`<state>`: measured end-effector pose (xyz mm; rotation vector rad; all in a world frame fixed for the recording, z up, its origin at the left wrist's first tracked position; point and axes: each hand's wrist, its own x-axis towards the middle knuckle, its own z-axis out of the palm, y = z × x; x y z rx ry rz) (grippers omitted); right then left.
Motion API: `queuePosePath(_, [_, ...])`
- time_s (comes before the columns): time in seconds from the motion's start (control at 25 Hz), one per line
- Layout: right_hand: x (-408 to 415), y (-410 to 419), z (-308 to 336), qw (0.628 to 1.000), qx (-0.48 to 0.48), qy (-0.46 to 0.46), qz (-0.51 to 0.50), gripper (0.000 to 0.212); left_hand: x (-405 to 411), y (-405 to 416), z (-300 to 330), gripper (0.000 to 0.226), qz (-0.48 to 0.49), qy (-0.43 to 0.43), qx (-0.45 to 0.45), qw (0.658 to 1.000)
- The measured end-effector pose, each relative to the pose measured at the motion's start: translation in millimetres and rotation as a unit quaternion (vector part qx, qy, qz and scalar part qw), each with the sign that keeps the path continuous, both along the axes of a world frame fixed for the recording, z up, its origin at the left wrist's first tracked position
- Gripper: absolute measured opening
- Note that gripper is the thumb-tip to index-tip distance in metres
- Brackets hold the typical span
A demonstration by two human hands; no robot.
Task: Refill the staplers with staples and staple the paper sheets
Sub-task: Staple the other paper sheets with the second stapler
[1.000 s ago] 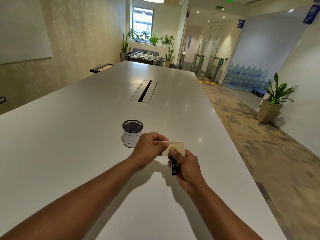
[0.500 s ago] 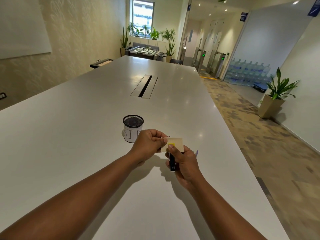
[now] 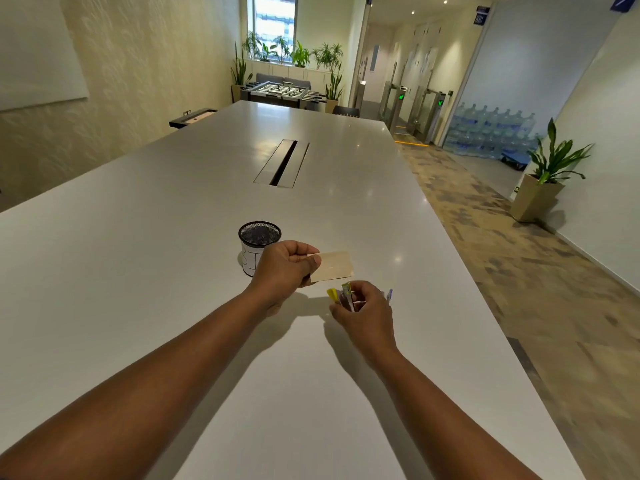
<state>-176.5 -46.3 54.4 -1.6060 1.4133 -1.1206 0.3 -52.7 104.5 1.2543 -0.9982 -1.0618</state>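
Observation:
My left hand (image 3: 282, 270) pinches a small beige paper sheet (image 3: 334, 266) by its left edge, holding it above the white table (image 3: 138, 271). Just below and to the right, my right hand (image 3: 365, 315) grips a small stapler (image 3: 341, 295). Only the stapler's yellow and pale parts stick out above my fingers, and a blue bit (image 3: 390, 294) shows past the knuckles. The stapler is apart from the paper. I cannot see a staple in the sheet at this size.
A black mesh cup (image 3: 259, 247) with a white paper wrap stands just behind my left hand. A cable slot (image 3: 281, 163) lies in the table's middle. The table's right edge (image 3: 485, 306) drops to a carpeted walkway with a potted plant (image 3: 543, 181).
My right hand has pulled the stapler off the paper's edge and moved down and right. My left hand keeps the sheet, now turned flatter toward the camera.

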Motion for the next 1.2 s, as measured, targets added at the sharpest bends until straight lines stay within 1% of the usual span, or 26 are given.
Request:
queuePosePath(0.04, [-1,-3,-2,0.994,-0.025,0.107,-0.021,0.018,1,0,0,0.007,0.001,0.001,0.001,1.000])
queuePosePath(0.08, [-1,-6,-5,0.978,-0.046,0.200,-0.035,0.023,1,0,-1,0.007,0.001,0.002,0.003,1.000])
queuePosePath(0.12, [-1,-11,-8,0.961,-0.058,0.266,-0.044,0.030,2,0,-2,0.006,0.001,0.003,0.005,1.000])
queuePosePath(0.16, [0,-16,-10,0.949,-0.063,0.306,-0.052,0.035,2,0,-2,0.006,0.000,0.005,0.008,1.000])
queuePosePath(0.2, [0,-21,-12,0.940,-0.065,0.331,-0.057,0.036,1,0,-3,0.006,-0.002,0.009,0.011,1.000])
queuePosePath(0.32, [1,-39,-16,0.923,-0.065,0.376,-0.051,0.029,-1,-1,-3,0.006,-0.007,0.013,0.014,1.000])
queuePosePath(0.52, [7,-58,-17,0.908,-0.059,0.414,-0.030,0.026,0,-3,-6,0.006,-0.004,0.013,0.021,1.000])
queuePosePath(0.6, [7,-63,-19,0.903,-0.061,0.424,-0.026,0.029,1,-5,-6,0.006,-0.001,0.009,0.025,1.000])
queuePosePath(0.68, [8,-64,-21,0.904,-0.050,0.425,-0.024,0.037,2,-6,-7,0.006,-0.001,0.003,0.030,1.000])
queuePosePath(0.76, [7,-62,-19,0.914,-0.024,0.403,-0.029,0.044,2,-7,-7,0.006,0.000,0.002,0.033,0.999])
queuePosePath(0.84, [4,-57,-12,0.931,-0.020,0.361,-0.048,0.042,3,-7,-5,0.005,-0.001,0.006,0.028,1.000])
queuePosePath(0.88, [2,-54,-5,0.940,-0.037,0.333,-0.058,0.042,3,-7,-1,0.006,0.001,0.005,0.022,1.000])
queuePosePath(0.92, [-1,-50,2,0.951,-0.062,0.297,-0.055,0.049,4,-7,2,0.008,0.003,0.004,0.017,1.000])
queuePosePath(1.0, [-6,-41,20,0.973,-0.128,0.190,0.000,0.070,4,-6,12,0.011,0.006,0.002,0.011,1.000])
queuePosePath(1.04, [-7,-37,30,0.975,-0.167,0.143,0.037,0.071,4,-5,18,0.012,0.005,0.004,0.012,1.000])
queuePosePath(1.08, [-8,-33,41,0.970,-0.205,0.115,0.069,0.064,2,-5,24,0.012,0.001,0.011,0.016,1.000])
queuePosePath(1.2, [-12,-23,64,0.947,-0.293,0.088,0.103,0.025,1,-1,40,0.009,-0.024,0.067,0.045,0.996])
